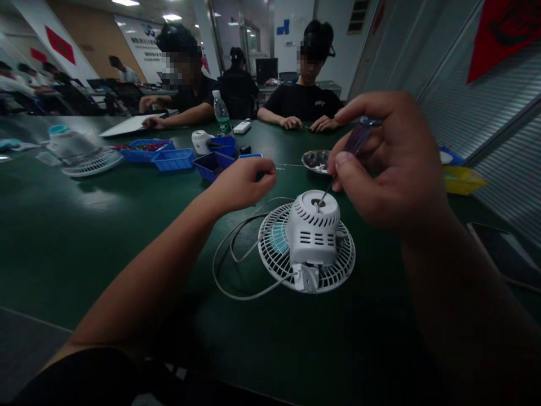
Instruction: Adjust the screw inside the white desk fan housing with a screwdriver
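A white fan (315,242) lies face down on the green table, its motor housing pointing up over the round grille. My right hand (389,163) grips a screwdriver (358,137) by its dark translucent handle. The screwdriver's thin shaft slants down, with its tip at the round opening on top of the housing. Left of the fan, my left hand (245,180) is raised above the table with its fingers curled closed. Whatever it may hold is hidden. A grey cable (215,265) loops out from the fan's left side.
Behind my left hand stand blue bins (173,159), a white housing (200,142) and a water bottle (221,113). A metal dish (315,160) holds small parts. Another fan (91,160) is far left. A tablet-like device (507,254) and yellow bin (462,179) lie right. Two people sit opposite.
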`<act>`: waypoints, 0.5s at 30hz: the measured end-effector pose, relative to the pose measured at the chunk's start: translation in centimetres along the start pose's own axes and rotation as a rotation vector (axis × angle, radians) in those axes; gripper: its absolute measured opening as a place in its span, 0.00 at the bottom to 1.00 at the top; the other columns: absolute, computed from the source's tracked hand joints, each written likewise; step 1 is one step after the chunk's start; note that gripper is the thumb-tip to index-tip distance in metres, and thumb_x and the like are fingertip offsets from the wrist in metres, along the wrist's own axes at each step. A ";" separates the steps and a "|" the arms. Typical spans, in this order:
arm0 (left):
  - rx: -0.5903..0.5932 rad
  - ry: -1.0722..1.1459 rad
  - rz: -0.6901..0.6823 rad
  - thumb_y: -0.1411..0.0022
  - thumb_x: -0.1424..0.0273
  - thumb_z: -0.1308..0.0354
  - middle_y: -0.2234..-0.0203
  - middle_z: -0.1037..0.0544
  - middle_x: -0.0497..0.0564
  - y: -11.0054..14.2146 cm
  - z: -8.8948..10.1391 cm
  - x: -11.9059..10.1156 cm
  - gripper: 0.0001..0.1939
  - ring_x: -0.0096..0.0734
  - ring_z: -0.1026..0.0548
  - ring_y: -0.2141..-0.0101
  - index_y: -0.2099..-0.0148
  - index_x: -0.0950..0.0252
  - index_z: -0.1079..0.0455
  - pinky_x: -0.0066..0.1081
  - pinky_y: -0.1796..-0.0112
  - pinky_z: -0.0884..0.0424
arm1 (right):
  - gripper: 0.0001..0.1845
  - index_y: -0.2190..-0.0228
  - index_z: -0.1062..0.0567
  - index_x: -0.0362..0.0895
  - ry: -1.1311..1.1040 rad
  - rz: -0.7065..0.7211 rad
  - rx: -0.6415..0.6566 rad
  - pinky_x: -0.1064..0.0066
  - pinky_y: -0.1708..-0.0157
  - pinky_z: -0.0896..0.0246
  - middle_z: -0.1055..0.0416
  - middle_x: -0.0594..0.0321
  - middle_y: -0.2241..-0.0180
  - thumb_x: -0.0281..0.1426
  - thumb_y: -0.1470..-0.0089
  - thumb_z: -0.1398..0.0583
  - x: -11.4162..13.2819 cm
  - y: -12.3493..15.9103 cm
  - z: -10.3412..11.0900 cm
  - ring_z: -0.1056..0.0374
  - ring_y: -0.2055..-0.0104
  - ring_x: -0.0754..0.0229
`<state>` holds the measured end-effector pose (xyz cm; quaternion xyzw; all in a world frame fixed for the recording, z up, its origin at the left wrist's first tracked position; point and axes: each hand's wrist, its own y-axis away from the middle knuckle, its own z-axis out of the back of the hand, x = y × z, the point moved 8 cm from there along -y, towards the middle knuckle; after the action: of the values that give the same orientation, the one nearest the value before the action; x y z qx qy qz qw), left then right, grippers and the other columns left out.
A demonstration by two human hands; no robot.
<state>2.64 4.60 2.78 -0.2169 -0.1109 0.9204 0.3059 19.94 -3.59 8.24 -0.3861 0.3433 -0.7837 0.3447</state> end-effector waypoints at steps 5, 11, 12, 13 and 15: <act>0.183 -0.052 -0.019 0.34 0.64 0.47 0.62 0.20 0.52 1.2 -0.6 -1.4 0.13 0.34 0.26 0.65 0.54 0.65 0.25 0.33 0.62 0.32 | 0.23 0.45 0.29 0.54 0.013 -0.005 -0.020 0.72 0.77 0.39 0.29 0.67 0.68 0.25 0.40 0.38 -0.2 0.1 0.2 0.34 0.74 0.66; 0.612 -0.305 0.278 0.38 0.66 0.42 0.62 0.18 0.59 2.0 -5.3 7.4 0.14 0.40 0.22 0.65 0.54 0.68 0.23 0.35 0.63 0.27 | 0.19 0.48 0.29 0.54 0.005 -0.013 -0.019 0.74 0.78 0.43 0.31 0.69 0.68 0.27 0.40 0.38 0.2 0.0 0.1 0.36 0.74 0.67; 0.640 -0.311 0.301 0.40 0.65 0.41 0.61 0.18 0.60 2.0 -6.1 8.5 0.15 0.43 0.21 0.64 0.55 0.69 0.22 0.37 0.62 0.26 | 0.19 0.48 0.29 0.54 -0.008 -0.020 -0.020 0.73 0.79 0.43 0.31 0.69 0.69 0.27 0.40 0.38 0.2 0.0 0.0 0.36 0.75 0.67; 0.655 -0.312 0.309 0.41 0.64 0.40 0.58 0.18 0.63 2.0 -6.8 9.5 0.16 0.45 0.20 0.63 0.55 0.70 0.22 0.39 0.61 0.25 | 0.18 0.49 0.29 0.54 -0.026 -0.025 -0.029 0.73 0.80 0.44 0.31 0.68 0.69 0.27 0.40 0.38 0.1 0.0 0.1 0.36 0.75 0.67; 0.658 -0.312 0.319 0.43 0.64 0.37 0.52 0.20 0.69 2.0 -7.9 10.9 0.19 0.51 0.19 0.61 0.53 0.72 0.21 0.43 0.59 0.23 | 0.18 0.50 0.29 0.54 -0.063 -0.029 -0.055 0.73 0.82 0.45 0.31 0.68 0.71 0.26 0.40 0.38 -0.1 -0.1 0.1 0.36 0.77 0.67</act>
<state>-2.53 10.22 -8.50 0.0205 0.1800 0.9646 0.1916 20.04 -3.49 8.40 -0.4250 0.3480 -0.7664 0.3331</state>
